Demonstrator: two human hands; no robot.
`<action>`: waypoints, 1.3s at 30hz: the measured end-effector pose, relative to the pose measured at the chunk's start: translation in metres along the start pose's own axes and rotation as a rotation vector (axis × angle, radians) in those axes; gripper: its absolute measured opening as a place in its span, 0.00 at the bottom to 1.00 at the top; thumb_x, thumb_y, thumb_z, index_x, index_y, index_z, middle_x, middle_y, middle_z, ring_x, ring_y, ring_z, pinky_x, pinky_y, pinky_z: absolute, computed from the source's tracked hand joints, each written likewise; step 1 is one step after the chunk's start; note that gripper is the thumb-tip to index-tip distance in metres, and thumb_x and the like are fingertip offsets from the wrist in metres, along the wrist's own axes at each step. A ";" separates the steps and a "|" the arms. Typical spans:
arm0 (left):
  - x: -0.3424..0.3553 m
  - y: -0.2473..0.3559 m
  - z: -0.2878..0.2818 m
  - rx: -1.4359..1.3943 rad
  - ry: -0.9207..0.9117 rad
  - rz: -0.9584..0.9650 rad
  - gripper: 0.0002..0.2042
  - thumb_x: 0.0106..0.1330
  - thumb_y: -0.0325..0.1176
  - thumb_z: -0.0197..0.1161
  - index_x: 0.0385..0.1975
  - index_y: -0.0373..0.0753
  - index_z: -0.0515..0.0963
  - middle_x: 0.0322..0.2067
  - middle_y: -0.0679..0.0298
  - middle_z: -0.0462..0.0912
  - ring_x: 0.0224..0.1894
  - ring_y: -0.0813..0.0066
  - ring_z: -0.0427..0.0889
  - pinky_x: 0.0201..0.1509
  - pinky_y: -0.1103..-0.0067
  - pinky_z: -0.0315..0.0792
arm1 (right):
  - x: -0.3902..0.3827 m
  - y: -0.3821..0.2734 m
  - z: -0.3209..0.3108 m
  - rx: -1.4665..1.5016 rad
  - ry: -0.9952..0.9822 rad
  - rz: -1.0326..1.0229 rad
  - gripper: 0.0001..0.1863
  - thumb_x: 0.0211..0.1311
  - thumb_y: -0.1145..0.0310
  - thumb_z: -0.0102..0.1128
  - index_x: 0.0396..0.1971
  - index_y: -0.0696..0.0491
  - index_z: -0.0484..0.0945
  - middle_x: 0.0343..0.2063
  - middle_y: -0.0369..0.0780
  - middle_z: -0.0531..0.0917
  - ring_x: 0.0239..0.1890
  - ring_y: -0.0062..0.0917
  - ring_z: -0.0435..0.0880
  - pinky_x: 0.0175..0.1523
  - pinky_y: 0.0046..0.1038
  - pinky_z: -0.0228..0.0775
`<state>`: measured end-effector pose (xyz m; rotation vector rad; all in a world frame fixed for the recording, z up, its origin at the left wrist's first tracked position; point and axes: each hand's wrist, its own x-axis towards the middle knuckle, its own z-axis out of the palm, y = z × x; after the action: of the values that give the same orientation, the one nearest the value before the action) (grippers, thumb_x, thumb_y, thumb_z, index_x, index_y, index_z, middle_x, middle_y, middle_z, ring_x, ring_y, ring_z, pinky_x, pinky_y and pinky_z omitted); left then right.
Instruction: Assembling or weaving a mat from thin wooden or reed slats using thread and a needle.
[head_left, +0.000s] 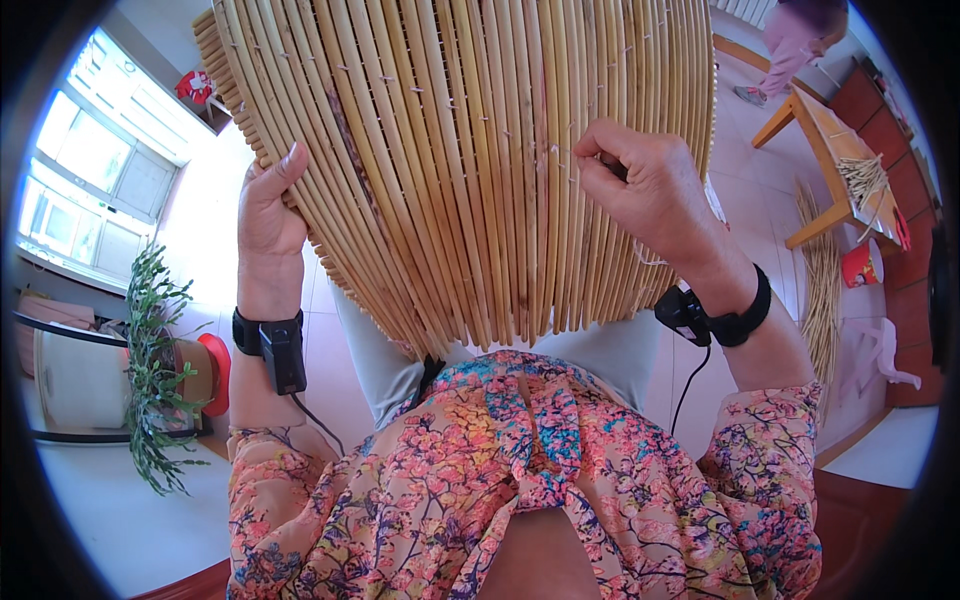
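A large mat of pale yellow stalks (pixel 450 190), stitched side by side with short bits of light thread, lies across my lap and fills the upper middle of the head view. At its left edge my left hand (pixel 272 215) is closed on the rim, thumb on top and the other fingers hidden underneath. Over the right part of the mat, my right hand (pixel 648 185) is closed in a pinch beside a stitch. Whatever is between those fingertips is too small to make out. Below that wrist, a loop of light thread (pixel 650 258) hangs at the mat's edge.
On the right, a wooden bench (pixel 830 150) bears a bunch of short stalks (pixel 862 178). Long stalks (pixel 822 290) lie on the floor beside a red tub (pixel 862 265). Another person (pixel 795 45) stands at the upper right. A leafy potted plant (pixel 155 370) is at left.
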<state>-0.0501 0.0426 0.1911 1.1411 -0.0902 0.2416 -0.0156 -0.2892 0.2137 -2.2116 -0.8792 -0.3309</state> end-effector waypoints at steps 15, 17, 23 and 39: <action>0.003 -0.004 -0.011 0.017 0.000 -0.001 0.21 0.56 0.30 0.60 0.48 0.28 0.65 0.43 0.55 0.75 0.45 0.66 0.76 0.50 0.72 0.71 | -0.009 -0.003 -0.004 0.164 0.014 0.164 0.02 0.51 0.76 0.53 0.25 0.58 0.73 0.11 0.39 0.69 0.13 0.16 0.67 0.20 0.20 0.60; 0.002 -0.003 -0.010 0.024 0.010 0.007 0.21 0.56 0.30 0.61 0.48 0.28 0.65 0.42 0.55 0.75 0.45 0.66 0.76 0.49 0.72 0.71 | -0.010 -0.003 -0.003 0.155 0.017 0.149 0.03 0.51 0.75 0.53 0.25 0.58 0.73 0.11 0.39 0.70 0.14 0.16 0.67 0.20 0.20 0.60; 0.003 -0.005 -0.008 -0.003 -0.019 0.002 0.21 0.55 0.30 0.61 0.47 0.28 0.66 0.42 0.55 0.76 0.44 0.67 0.77 0.49 0.72 0.72 | -0.012 0.002 0.001 0.146 0.030 0.134 0.03 0.51 0.74 0.53 0.25 0.58 0.74 0.11 0.40 0.71 0.14 0.19 0.69 0.21 0.21 0.62; 0.000 -0.004 0.002 -0.021 0.022 0.024 0.18 0.52 0.26 0.63 0.44 0.31 0.70 0.37 0.58 0.79 0.38 0.71 0.80 0.43 0.78 0.75 | -0.011 -0.003 0.004 0.117 0.039 0.131 0.03 0.50 0.74 0.54 0.24 0.58 0.74 0.11 0.41 0.71 0.12 0.23 0.71 0.20 0.23 0.62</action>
<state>-0.0486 0.0388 0.1887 1.1168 -0.0869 0.2742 -0.0252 -0.2901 0.2071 -2.1349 -0.7101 -0.2527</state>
